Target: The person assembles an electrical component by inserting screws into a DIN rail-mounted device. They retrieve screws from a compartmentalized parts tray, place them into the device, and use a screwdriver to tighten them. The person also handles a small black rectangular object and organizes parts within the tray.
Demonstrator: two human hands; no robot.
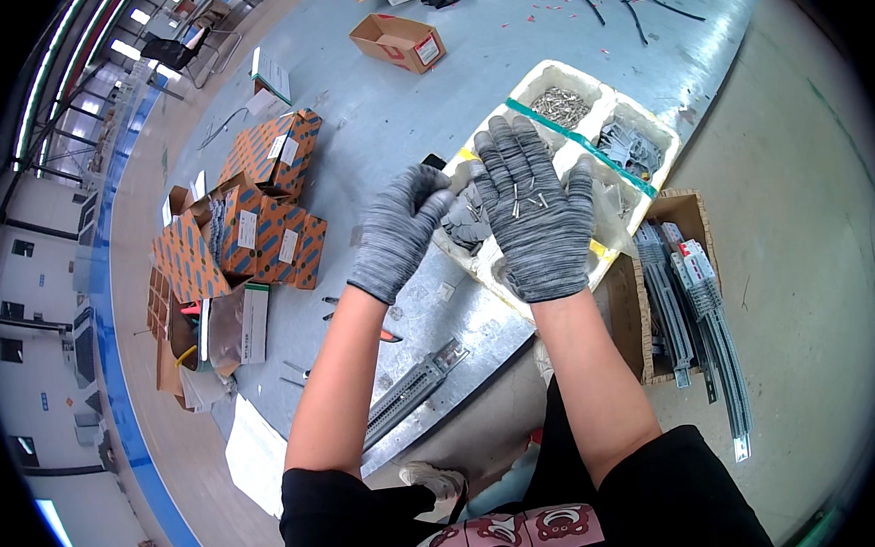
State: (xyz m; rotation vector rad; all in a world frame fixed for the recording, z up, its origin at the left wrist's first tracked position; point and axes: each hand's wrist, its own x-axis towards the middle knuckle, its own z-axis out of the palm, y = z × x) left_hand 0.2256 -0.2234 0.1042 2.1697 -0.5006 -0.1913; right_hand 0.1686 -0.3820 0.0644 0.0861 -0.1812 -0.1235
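The right hand (539, 207) was palm up above the white compartment tray (596, 118), fingers extended and grip spread flat, with several small metal fasteners (529, 201) resting loose on the palm. The left hand (400, 231) was beside the tray with its fingers partly curled; whether its grip held anything could not be determined. The tray sat at the edge of the blue-grey desk (367, 102)
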